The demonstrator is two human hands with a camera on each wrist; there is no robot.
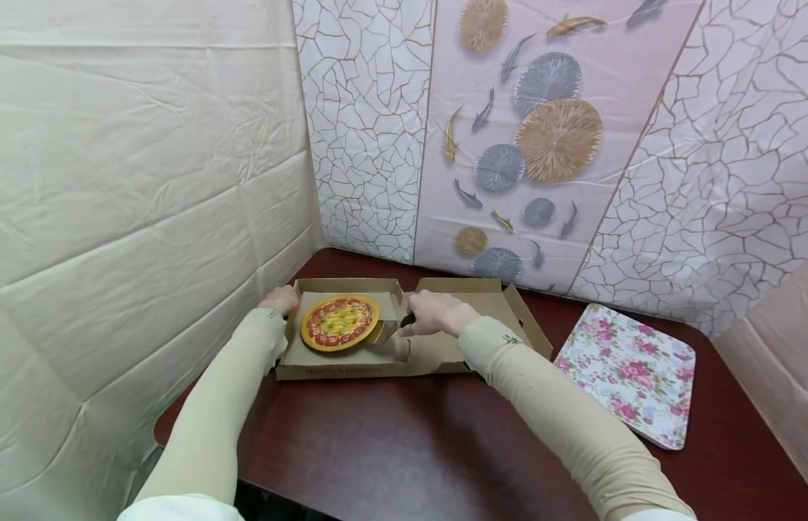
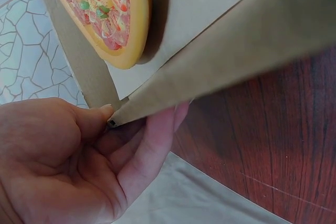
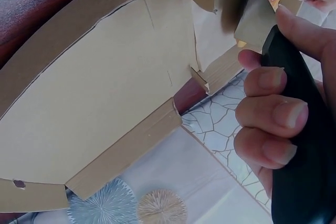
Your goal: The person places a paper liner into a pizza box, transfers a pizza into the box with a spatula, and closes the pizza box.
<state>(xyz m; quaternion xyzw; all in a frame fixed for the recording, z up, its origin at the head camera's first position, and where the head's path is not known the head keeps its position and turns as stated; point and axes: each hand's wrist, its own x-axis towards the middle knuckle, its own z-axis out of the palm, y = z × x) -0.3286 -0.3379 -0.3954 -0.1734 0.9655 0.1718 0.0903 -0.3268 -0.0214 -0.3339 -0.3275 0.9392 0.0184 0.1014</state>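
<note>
A toy-like pizza with a yellow crust lies in the left half of an open cardboard pizza box. My left hand pinches the box's left side wall between thumb and fingers; in the left wrist view the thumb presses near a corner of the cardboard. My right hand grips the black handle of a pizza server, fingers curled round it. The server's flat metal blade reaches left to the pizza's right edge, its tip hidden at the crust.
The box lid lies folded open on the right. A floral-patterned board rests farther right on the dark wooden table. Draped cloth stands along the left side, and a patterned sheet hangs behind the box.
</note>
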